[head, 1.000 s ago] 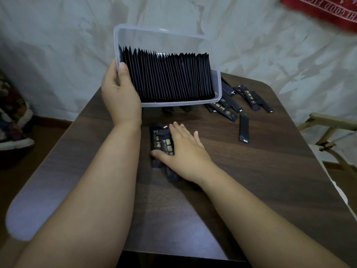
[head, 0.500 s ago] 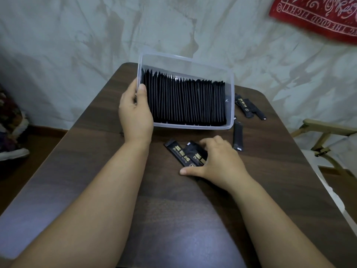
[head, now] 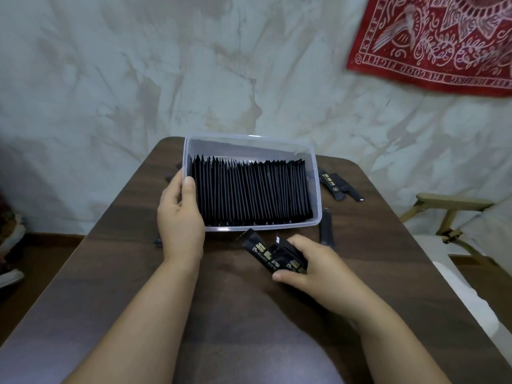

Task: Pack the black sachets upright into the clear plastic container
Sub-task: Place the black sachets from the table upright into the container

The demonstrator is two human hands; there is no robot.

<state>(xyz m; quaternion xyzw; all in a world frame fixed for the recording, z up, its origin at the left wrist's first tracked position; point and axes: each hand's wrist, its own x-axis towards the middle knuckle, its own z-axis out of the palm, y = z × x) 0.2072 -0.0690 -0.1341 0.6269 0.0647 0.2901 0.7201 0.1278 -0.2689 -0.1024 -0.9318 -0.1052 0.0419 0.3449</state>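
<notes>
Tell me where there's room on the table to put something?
The table is bare in its near corners, outside both forearms, and between them. It is crowded around the clear container: loose sachets lie on both sides, and the right hand grips more sachets in front.

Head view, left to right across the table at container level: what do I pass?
Left hand → clear plastic container that it grips → loose sachets → wooden chair frame.
</notes>
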